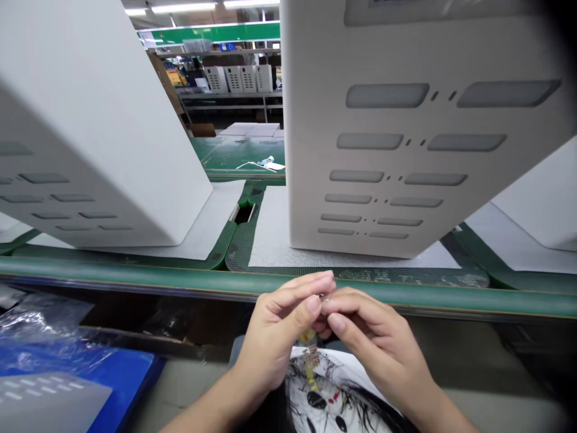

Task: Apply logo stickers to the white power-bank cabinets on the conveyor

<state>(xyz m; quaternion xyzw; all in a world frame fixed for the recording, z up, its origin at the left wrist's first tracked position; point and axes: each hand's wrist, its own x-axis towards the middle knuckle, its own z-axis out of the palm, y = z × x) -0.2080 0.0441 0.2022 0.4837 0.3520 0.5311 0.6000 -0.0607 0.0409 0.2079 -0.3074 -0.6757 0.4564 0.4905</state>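
Casings (387, 122) on a conveyor (238, 255) suggest a factory.

item (321, 296) between hands (273, 337): too small to tell | middle white housing (311, 132): top cut off

From where I'm standing, anything reaching ahead of the left hand (279, 337) and right hand (383, 343) meets the green rail (180, 279) first, then the middle white casing (311, 120), upright like a wall. Between it and the left white casing (121, 114) an open lane runs back to the far green bench (216, 153), with just flat white sheeting (270, 225) low down; the right white casing (545, 198) bounds another, partly hidden gap
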